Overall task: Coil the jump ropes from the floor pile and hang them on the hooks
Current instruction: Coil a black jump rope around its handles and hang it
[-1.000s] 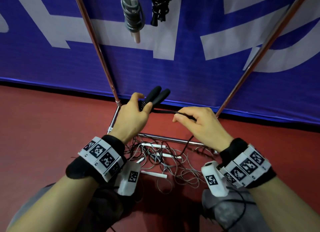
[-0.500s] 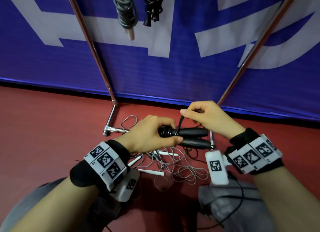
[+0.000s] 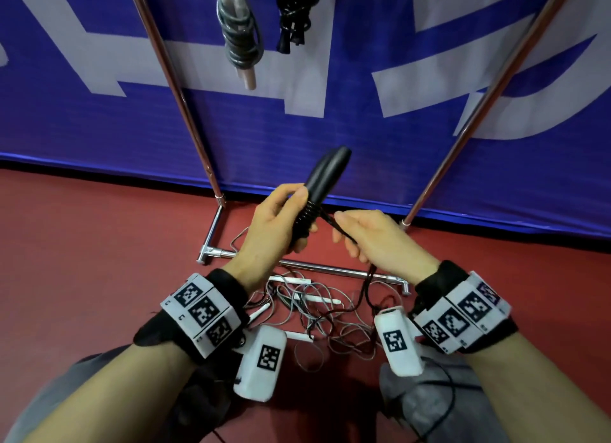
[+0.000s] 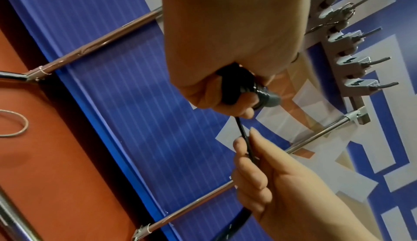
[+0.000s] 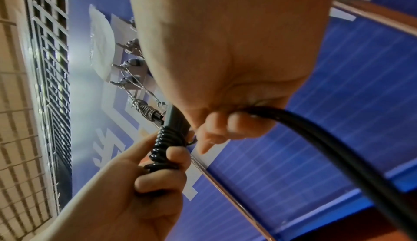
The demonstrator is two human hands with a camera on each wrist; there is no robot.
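Handles [image 3: 325, 175] tilted upward; cord [image 3: 337, 226] between right fingers [image 3: 344, 216]

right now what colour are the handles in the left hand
Black, matching the cord wound around them; the handles in the left hand show best in the head view.

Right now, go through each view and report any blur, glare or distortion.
Head view: sharp, though wide-angle bends the rack poles outward. Left wrist view: left hand close and soft; black cord fairly crisp. Right wrist view: near cord blurred and swollen; pale glare washes the wall beside the window grille.
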